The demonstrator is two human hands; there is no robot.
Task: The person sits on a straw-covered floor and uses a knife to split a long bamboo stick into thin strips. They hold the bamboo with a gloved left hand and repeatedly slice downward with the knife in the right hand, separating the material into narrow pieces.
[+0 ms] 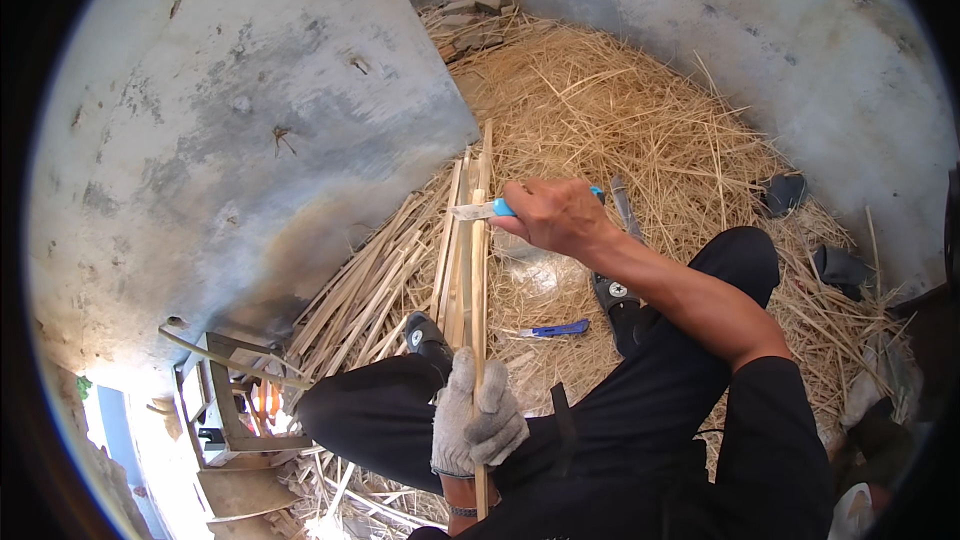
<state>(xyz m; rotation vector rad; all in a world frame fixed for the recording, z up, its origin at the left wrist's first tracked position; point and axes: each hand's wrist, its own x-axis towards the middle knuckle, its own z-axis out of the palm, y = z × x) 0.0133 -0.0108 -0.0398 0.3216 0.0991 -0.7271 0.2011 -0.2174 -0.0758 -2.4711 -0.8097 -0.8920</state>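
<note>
Long, narrow pale-tan strip of bamboo or wood (479,285), head view: runs lengthwise away from the person, between the legs, lower end near the person's body, far end up by the knife. Left hand (477,420), in an off-white knitted glove, is closed around the strip's lower part, thumb and fingers wrapped on it; strip shows above and below the grip. Right hand (560,215), bare, is closed in a fist on a knife with a bright blue handle and flat grey blade (474,211). Blade points left, lying crosswise over the strip near its far end; can't tell whether it's biting in or just over it.

Other loose pale strips (447,245) lie alongside, just left of the held one. Bigger heap of flat tan strips (365,275) fans out further left, against the grey, stained wall (270,110). Dark-blue box cutter (555,329) on the floor between the feet, well apart from both hands. Black shoe with a white round badge (430,340) on the left foot, matching black shoe (618,312) on the right. Large pile of straw-coloured shavings (610,110) beyond the right hand. Wooden box-like frame (207,410) at lower left, contents unclear.
</note>
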